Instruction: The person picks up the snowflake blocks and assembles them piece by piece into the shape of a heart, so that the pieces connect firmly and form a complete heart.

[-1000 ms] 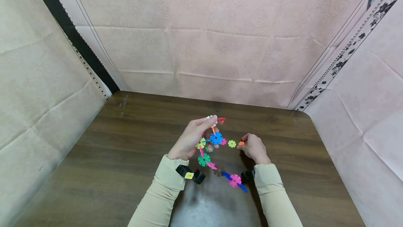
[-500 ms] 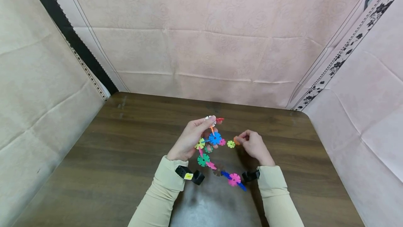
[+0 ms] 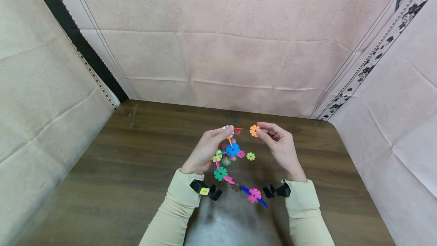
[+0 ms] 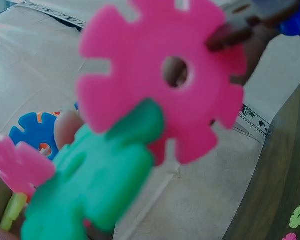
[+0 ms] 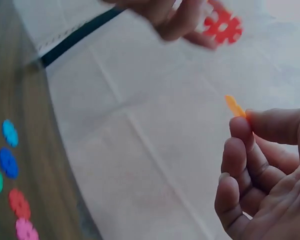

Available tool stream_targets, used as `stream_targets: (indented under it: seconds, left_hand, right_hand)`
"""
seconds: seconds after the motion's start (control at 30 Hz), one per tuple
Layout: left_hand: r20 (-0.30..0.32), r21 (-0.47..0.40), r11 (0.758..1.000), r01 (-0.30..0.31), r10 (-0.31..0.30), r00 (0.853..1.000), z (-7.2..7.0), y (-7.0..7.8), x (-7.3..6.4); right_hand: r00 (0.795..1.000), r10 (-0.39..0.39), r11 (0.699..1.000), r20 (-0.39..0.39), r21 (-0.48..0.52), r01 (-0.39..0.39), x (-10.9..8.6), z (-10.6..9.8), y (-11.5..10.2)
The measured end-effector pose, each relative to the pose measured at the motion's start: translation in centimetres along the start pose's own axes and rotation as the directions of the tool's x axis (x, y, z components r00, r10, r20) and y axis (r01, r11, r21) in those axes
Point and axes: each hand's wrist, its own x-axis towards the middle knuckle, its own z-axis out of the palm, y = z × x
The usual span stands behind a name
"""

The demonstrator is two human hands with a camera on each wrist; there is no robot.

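Observation:
My left hand [image 3: 208,147] grips a linked chain of notched plastic snowflake discs, its thumb on the white disc at the top beside a red disc [image 3: 238,129]. From there the chain hangs through a blue disc [image 3: 233,150], a yellow disc [image 3: 216,155] and a green disc [image 3: 220,173] down to a pink disc [image 3: 254,195] with blue ones on it. A pink disc [image 4: 140,75] fills much of the left wrist view. To the right, my right hand [image 3: 281,147] pinches a single orange disc [image 3: 254,130] by its edge, level with the red disc and apart from it.
A yellow-green disc [image 3: 250,156] and a small pink disc [image 3: 241,154] lie on the wooden table [image 3: 136,162]. More loose discs, including a blue one [image 5: 8,162], show in the right wrist view. Pale cloth [image 3: 218,56] hangs behind and on both sides.
My right hand has picked the orange disc up from beside the yellow-green disc and raised it to the height of the red disc. The left hand and the chain stay nearly still.

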Motion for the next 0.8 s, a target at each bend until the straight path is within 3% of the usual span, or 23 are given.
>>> stream_targets:
  seconds: [0.37, 0.8]
  left_hand:
    - [0.009, 0.003, 1.0, -0.007, 0.007, 1.0, 0.1, -0.1, 0.1]
    - [0.037, 0.012, 0.999, -0.037, 0.036, 0.999, 0.0, -0.2, 0.3]
  right_hand:
    - [0.999, -0.01, 0.988, 0.039, 0.154, 0.004, -0.3, 0.7, -1.0]
    - [0.994, -0.06, 0.995, 0.092, 0.088, 0.052, -0.3, 0.9, -1.6]
